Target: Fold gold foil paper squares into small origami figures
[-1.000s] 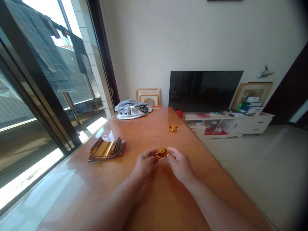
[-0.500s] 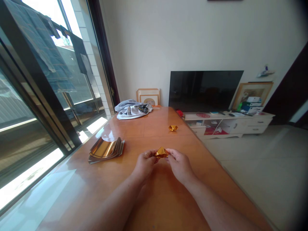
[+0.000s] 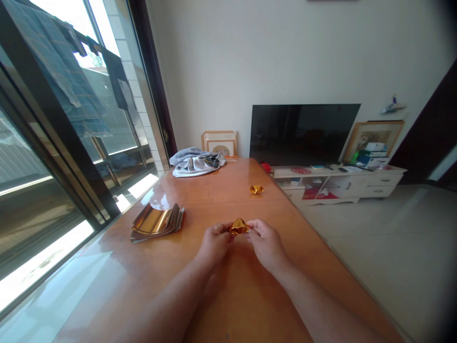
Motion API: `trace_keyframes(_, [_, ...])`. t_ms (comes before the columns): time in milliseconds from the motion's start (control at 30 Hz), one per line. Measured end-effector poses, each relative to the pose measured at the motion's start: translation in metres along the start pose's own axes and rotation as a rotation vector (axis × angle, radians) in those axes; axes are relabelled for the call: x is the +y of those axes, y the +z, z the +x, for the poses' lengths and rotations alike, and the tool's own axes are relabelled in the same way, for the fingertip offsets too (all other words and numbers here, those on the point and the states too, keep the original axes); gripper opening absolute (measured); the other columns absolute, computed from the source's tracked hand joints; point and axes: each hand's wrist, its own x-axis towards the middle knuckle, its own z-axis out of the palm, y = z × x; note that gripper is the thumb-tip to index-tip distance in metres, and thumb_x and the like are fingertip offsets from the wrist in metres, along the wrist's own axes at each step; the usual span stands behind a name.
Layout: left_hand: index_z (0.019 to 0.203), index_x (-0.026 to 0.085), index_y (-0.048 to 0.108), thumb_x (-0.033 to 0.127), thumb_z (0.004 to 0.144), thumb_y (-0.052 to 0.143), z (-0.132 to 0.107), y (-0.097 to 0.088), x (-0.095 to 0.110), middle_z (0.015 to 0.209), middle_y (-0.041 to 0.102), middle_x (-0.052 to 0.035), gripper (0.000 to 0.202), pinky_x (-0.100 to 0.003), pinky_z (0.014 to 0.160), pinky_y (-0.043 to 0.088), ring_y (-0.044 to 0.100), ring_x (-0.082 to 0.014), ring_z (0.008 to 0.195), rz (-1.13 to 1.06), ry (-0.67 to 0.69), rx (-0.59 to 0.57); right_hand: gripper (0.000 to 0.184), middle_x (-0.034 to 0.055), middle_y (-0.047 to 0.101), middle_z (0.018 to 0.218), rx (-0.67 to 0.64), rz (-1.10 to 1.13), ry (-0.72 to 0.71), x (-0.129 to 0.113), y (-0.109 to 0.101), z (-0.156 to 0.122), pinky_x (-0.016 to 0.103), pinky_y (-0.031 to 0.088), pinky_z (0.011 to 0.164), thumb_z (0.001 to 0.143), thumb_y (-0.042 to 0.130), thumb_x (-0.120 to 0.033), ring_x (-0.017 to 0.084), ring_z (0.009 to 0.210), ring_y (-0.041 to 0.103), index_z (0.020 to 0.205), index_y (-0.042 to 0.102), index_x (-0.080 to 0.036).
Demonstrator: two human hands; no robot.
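Between my two hands is a folded piece of shiny gold paper (image 3: 239, 226), peaked in the middle. My left hand (image 3: 216, 242) pinches its left end between thumb and fingers. At the right end, my right hand (image 3: 266, 242) grips it the same way; some fingertips are hidden behind the paper. Farther off, a finished-looking gold paper ingot (image 3: 256, 190) with upturned ends rests on the table near its right edge. A curved stack of gold paper sheets (image 3: 157, 221) lies to the left of my left hand.
The glossy wooden table (image 3: 243, 305) runs away from me. A bundle of grey cloth (image 3: 196, 163) lies at its far left end. Beyond stand a television (image 3: 303, 133) and a white cabinet (image 3: 378, 183). A glass sliding door (image 3: 71, 119) is along the left.
The peak of the gold paper looks slightly altered in shape and shine between my fingers. Both hands keep their grip in nearly the same place.
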Motion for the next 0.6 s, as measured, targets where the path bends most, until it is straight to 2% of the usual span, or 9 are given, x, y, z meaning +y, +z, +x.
trace_keyframes(133, [0.101, 0.018, 0.079, 0.014, 0.068, 0.065, 0.0006, -0.0007, -0.0032, 0.099, 0.077, -0.0063, 0.035, -0.026, 0.078, 0.048, 0.067, -0.0181, 0.086, -0.004, -0.008, 0.028, 0.018, 0.0051, 0.076, 0.083, 0.033, -0.017, 0.010, 0.0036, -0.0002, 0.0010, 0.038, 0.058, 0.073, 0.079, 0.066, -0.040, 0.026, 0.081, 0.072, 0.090, 0.067, -0.025])
trace_keyframes(400, [0.093, 0.018, 0.078, 0.011, 0.066, 0.065, 0.0007, -0.0004, -0.0009, 0.094, 0.077, -0.0052, 0.031, -0.024, 0.076, 0.047, 0.066, -0.0167, 0.084, -0.017, -0.016, 0.031, 0.017, 0.0035, 0.075, 0.079, 0.001, -0.033, 0.009, 0.0036, -0.0012, 0.0015, 0.036, 0.057, 0.072, 0.079, 0.066, -0.041, 0.025, 0.078, 0.070, 0.083, 0.068, -0.024])
trace_keyframes(500, [0.094, 0.017, 0.074, 0.012, 0.068, 0.066, 0.0003, -0.0001, -0.0028, 0.094, 0.076, -0.0060, 0.028, -0.024, 0.075, 0.048, 0.067, -0.0164, 0.083, -0.033, -0.017, 0.060, 0.016, 0.0040, 0.076, 0.081, 0.020, -0.038, 0.003, 0.0045, -0.0018, 0.0024, 0.037, 0.057, 0.072, 0.079, 0.066, -0.040, 0.025, 0.078, 0.071, 0.083, 0.069, -0.025])
trace_keyframes(600, [0.092, 0.018, 0.065, 0.013, 0.069, 0.068, 0.0005, -0.0004, -0.0070, 0.087, 0.074, -0.0047, 0.024, -0.025, 0.071, 0.049, 0.067, -0.0150, 0.077, -0.053, -0.013, 0.112, 0.015, 0.0043, 0.076, 0.081, 0.039, -0.043, 0.002, 0.0068, -0.0021, 0.0038, 0.037, 0.057, 0.072, 0.081, 0.064, -0.038, 0.025, 0.076, 0.071, 0.085, 0.068, -0.024])
